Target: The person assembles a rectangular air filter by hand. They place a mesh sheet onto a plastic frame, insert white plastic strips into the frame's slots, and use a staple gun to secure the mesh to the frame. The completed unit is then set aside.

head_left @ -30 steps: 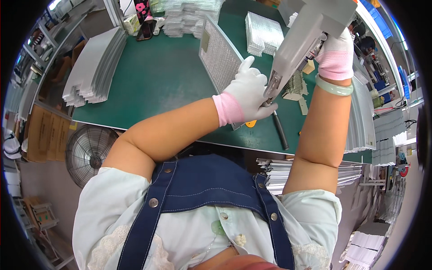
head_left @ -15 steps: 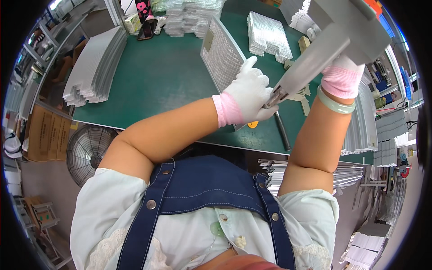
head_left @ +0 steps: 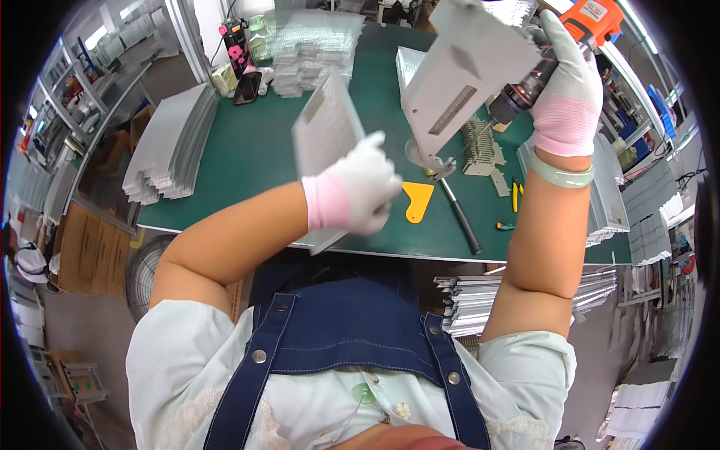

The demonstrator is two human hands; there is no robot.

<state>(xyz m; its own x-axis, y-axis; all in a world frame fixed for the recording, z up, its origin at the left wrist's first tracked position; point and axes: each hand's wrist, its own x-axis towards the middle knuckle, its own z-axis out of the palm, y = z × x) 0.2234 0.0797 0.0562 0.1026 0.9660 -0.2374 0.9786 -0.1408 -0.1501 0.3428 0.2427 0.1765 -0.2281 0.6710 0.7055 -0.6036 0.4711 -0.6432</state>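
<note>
My left hand, in a white glove with a pink cuff, is closed on a thin grey metal panel, which stands tilted over the table and is blurred by motion. At the upper right my gloved right hand grips a cordless drill with an orange end and a black chuck. A large grey-white tool arm hangs between my hands, its narrow metal tip low above the table. Whether it joins the drill, I cannot tell. Below that tip lie a yellow scraper and a dark-handled rod.
Grey panels are stacked on the green table at left and right. Bubble-wrapped packs and a phone lie at the back. Beige blocks and yellow-handled pliers sit near my right arm.
My left hand has moved left and down with the panel, away from the tool arm's tip. The tool arm appears farther left and more upright, and the drill now shows in my right hand.
</note>
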